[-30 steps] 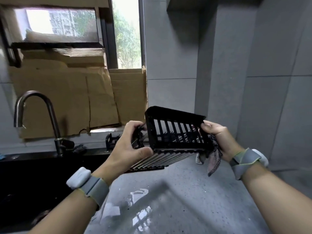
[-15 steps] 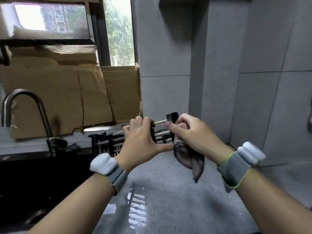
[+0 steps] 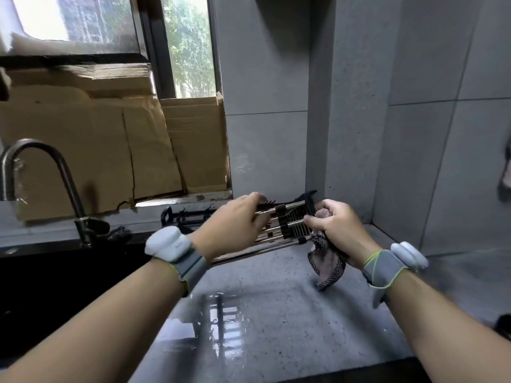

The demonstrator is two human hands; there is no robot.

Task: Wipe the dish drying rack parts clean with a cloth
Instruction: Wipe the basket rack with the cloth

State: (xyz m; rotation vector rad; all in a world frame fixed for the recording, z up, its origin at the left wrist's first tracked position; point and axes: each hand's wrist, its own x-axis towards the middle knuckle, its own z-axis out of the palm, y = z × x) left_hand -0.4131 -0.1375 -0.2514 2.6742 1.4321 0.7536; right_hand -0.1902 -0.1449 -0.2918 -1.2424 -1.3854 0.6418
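— Step in hand?
— Wiping one rack part (image 3: 290, 221), by the look of it: black frame with metal rods, held up between both hands just above the counter (image 3: 276, 313), near the back corner of the wall.
— And the cloth (image 3: 326, 261)?
— Bunched in the right hand (image 3: 336, 230), pressed against the right end of the rack part, loose tail hanging down toward the counter (patterned, greyish).
— Grip on each side?
— Left hand (image 3: 235, 226) curled round the rods at the left end, steadying. Right hand closed tight round the cloth, thumb and fingers pinching it onto the frame. No slack in either.
— Next move?
— Probably sliding the cloth along the rods and between the slats, with the left hand turning the part to expose unwiped faces. Needs a firm hold, since wet metal could slip.
— Anything else around?
— More rack pieces (image 3: 188, 215) lying behind the left hand by the sink (image 3: 55, 272); tap (image 3: 49, 172) further left; cardboard (image 3: 110, 150) leaning under the window; a wet patch on the counter in front.
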